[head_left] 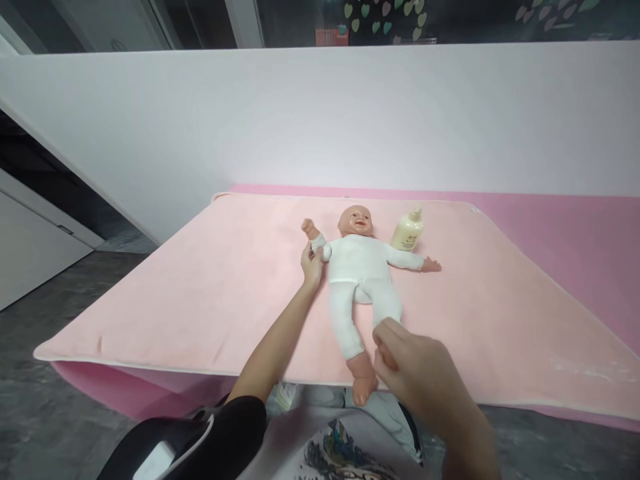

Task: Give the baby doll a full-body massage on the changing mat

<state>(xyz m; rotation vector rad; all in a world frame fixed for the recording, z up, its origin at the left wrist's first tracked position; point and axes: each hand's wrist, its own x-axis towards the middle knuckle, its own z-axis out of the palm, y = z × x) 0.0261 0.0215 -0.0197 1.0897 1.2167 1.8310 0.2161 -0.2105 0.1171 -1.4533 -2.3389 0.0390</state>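
Observation:
A baby doll [357, 260] in a white cloth suit lies on its back on a peach blanket, face up, arms spread. Its bare head points to the far side and one bare foot hangs over the near edge. With fingers closed at the doll's bent arm on the left, my left hand [313, 265] rests beside its body. My right hand [417, 357] is curled shut over the doll's lower leg on the right and hides that foot. What its fingers hold, if anything, is hidden. A pale yellow pump bottle [407, 231] leans beside the doll's other arm.
The peach blanket [225, 267] covers most of a table with a pink cover [575, 247]. Behind it stands a low white wall [350, 120] with dark glass above, bearing heart-shaped stickers. Grey floor [45, 373] shows at the left.

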